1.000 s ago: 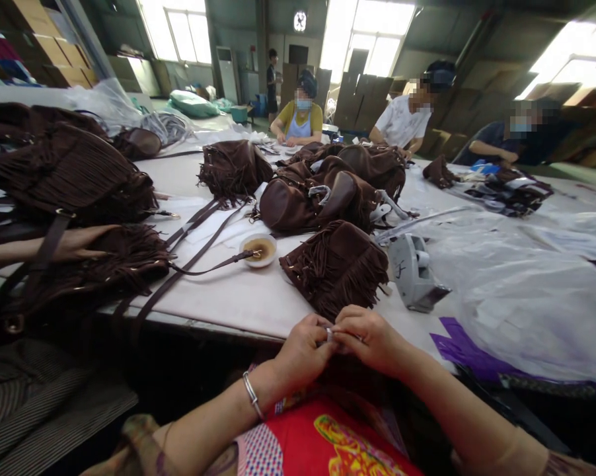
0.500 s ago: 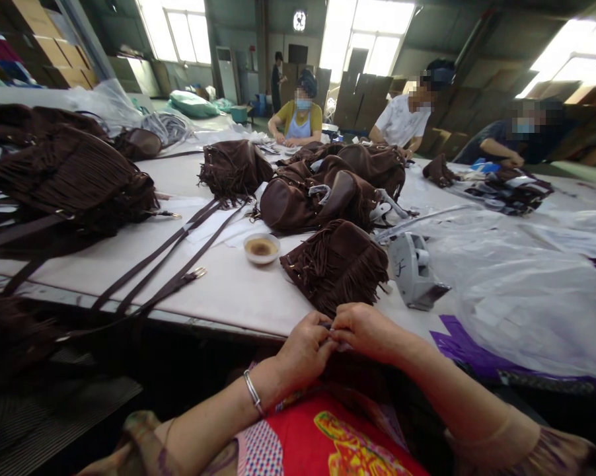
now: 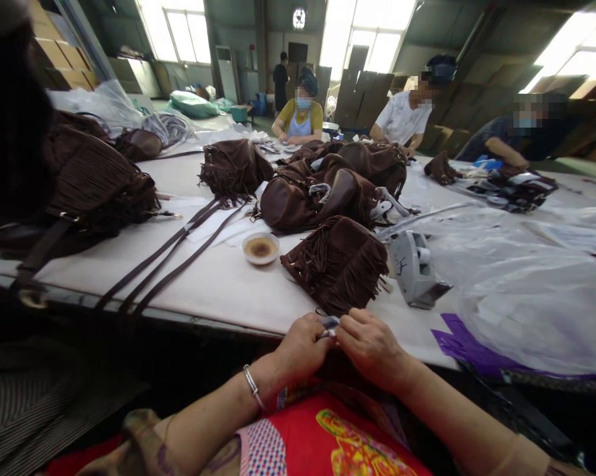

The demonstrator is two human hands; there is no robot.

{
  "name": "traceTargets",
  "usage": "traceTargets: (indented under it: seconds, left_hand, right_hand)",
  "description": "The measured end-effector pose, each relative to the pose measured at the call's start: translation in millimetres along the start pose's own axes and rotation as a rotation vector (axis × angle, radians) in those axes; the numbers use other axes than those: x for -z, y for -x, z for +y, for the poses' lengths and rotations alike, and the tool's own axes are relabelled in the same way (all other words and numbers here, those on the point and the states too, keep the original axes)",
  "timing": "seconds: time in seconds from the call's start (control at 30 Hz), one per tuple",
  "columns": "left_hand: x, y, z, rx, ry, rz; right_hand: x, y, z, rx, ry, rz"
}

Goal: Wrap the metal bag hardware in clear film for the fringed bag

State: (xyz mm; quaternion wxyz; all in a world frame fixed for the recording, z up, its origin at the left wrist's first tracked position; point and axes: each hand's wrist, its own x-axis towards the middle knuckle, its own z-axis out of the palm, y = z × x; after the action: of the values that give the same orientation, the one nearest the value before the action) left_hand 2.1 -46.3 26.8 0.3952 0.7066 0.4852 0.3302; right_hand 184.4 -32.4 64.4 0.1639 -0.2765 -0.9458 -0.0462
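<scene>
Close together at the table's front edge, my left hand [image 3: 302, 344] and my right hand [image 3: 370, 340] both pinch a small grey-white piece [image 3: 329, 322]. It looks like thin wrapping, but the fingers cover most of it and its exact kind is unclear. Both hands are closed. Just beyond them a dark brown fringed bag [image 3: 335, 264] lies on the table. To its left stands a small clear dish [image 3: 261, 248] with brown residue inside. A white tape dispenser [image 3: 417, 270] is at the bag's right.
More brown bags [image 3: 322, 192] are heaped mid-table, with fringed bags [image 3: 94, 175] at left. Long straps [image 3: 179, 251] hang over the front edge. Clear plastic sheeting [image 3: 521, 284] covers the right side. A dark figure [image 3: 13, 119] is close at left; co-workers [image 3: 300, 119] are across the table.
My right hand has turned slightly, and more of the grey-white piece shows. At left a dark figure has come into view. The strap with a buckle has gone from the front straps.
</scene>
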Motion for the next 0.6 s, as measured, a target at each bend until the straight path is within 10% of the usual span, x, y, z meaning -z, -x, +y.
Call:
traceTargets:
  seconds: [0.43, 0.6]
  left_hand:
    - [10.6, -8.9, 13.2, 0.444, 0.729, -0.223]
    - [7.0, -9.3, 13.6, 0.419, 0.611, -0.162]
  right_hand:
    - [-14.1, 26.3, -2.6, 0.018, 0.086, 0.126]
    - [-21.2, 28.1, -9.5, -0.044, 0.040, 0.212]
